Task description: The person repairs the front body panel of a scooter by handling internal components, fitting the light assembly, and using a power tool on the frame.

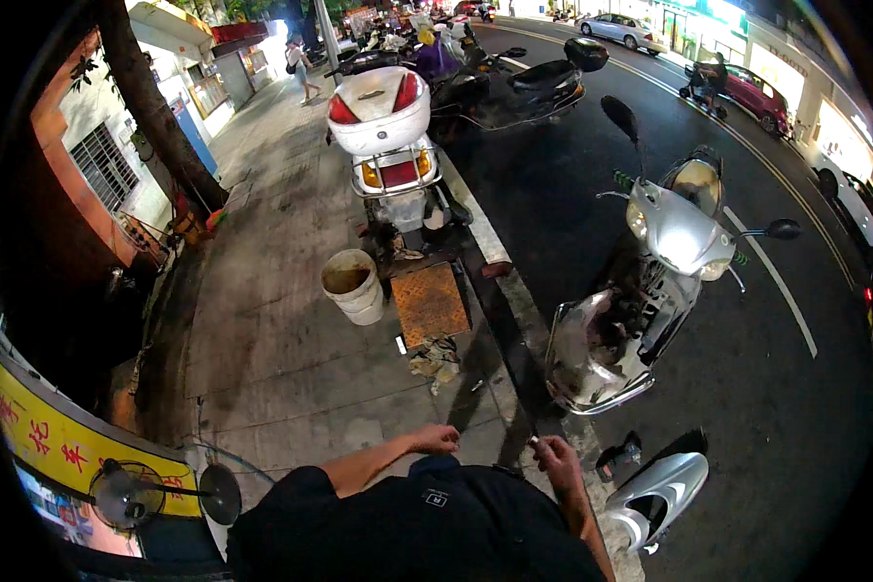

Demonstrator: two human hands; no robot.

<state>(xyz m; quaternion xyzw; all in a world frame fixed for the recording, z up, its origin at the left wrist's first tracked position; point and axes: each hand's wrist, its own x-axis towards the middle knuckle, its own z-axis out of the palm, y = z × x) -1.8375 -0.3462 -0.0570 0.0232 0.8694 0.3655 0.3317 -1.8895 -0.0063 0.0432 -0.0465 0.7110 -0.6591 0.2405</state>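
"What are we seeing?"

"We're watching the right hand (557,460): its grip is pinching a pale bit (533,441) at the fingertips, well apart from the scooter (677,242)."

"And the left hand (440,439)?"

"Its fingers are curling inward; whether they're holding anything, we cannot tell."

"How are we handling this well?"

"We'd be keeping that pinch firm but light, as something so small would likely be vanishing in the shadows if dropped. We'd also be minding our feet: the silver panel (687,477) is lying near us, to the right."
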